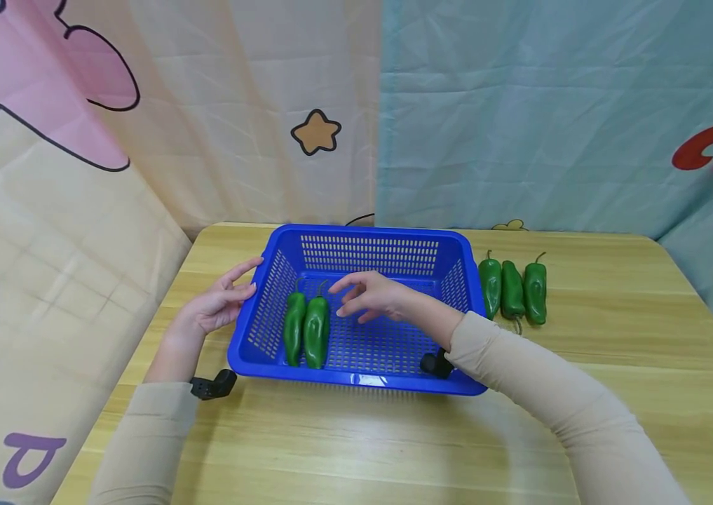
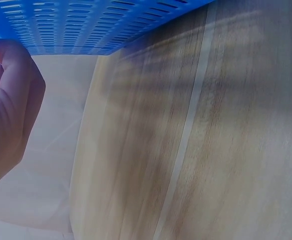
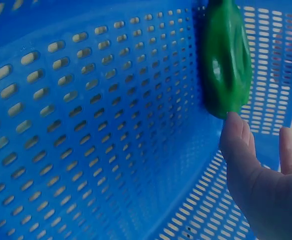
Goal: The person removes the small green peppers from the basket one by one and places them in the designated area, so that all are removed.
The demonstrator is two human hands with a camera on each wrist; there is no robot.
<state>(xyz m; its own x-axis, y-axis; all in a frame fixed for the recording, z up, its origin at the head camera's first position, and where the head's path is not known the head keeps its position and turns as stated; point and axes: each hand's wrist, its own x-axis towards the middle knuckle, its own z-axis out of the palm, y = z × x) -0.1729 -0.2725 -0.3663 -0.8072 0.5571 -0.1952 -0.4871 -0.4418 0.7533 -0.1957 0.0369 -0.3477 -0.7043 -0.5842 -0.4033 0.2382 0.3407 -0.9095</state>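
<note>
A blue plastic basket (image 1: 362, 382) with slotted walls stands on the table. Two long green peppers (image 1: 316, 330) lie side by side in its left part, stems toward the back. My left hand (image 1: 217, 305) is at the basket's left side, thumb and index fingertips at the rim from outside. In the left wrist view this hand (image 2: 11, 100) is beside the slotted wall. Over the basket floor, my right hand (image 1: 371, 296) has its fingers loosely bent and spread, holding nothing. Its fingertips point at the nearer pepper; in the right wrist view they overlap the pepper's (image 3: 228, 60) lower end.
Three more green peppers (image 1: 512, 291) lie in a row on the wooden table (image 1: 615, 337), just right of the basket. A printed curtain (image 1: 489, 126) hangs behind and along the left side. Each wrist wears a small black camera (image 1: 214, 386).
</note>
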